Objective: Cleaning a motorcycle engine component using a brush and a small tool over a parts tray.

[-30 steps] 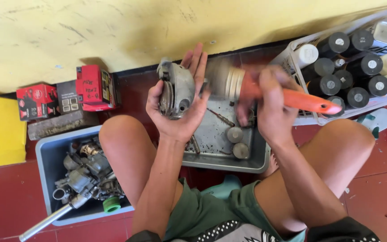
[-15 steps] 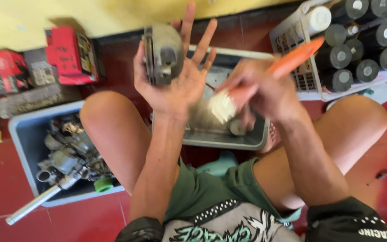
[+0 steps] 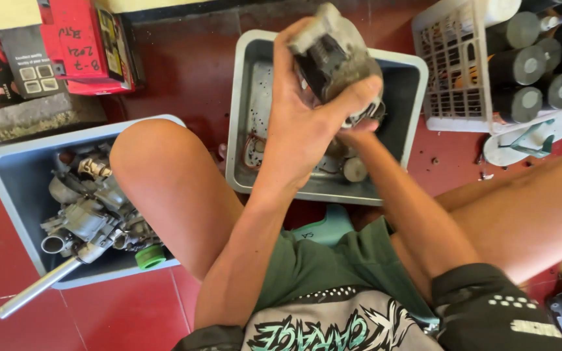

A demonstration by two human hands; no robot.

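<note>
My left hand (image 3: 300,123) grips a dirty grey metal engine part (image 3: 333,52) and holds it up over a grey plastic tray (image 3: 404,97) on the red floor. My right hand (image 3: 358,135) sits just under the part and is mostly hidden by it and by my left hand, so what it holds cannot be seen. A small round metal piece (image 3: 354,169) and a thin gasket (image 3: 253,149) lie in the tray. I sit with my knees on either side of the tray.
A grey bin (image 3: 8,175) at left holds several metal engine parts, a silver pipe (image 3: 34,289) and a green cap (image 3: 149,257). Red boxes (image 3: 82,45) stand at the back left. At right is a white basket (image 3: 450,78) of black cylinders, with a sandal (image 3: 528,140) below it.
My left hand turned the metal part over and lifted it higher. The orange-handled brush seen in my right hand earlier is out of sight, and that hand has gone under the part.
</note>
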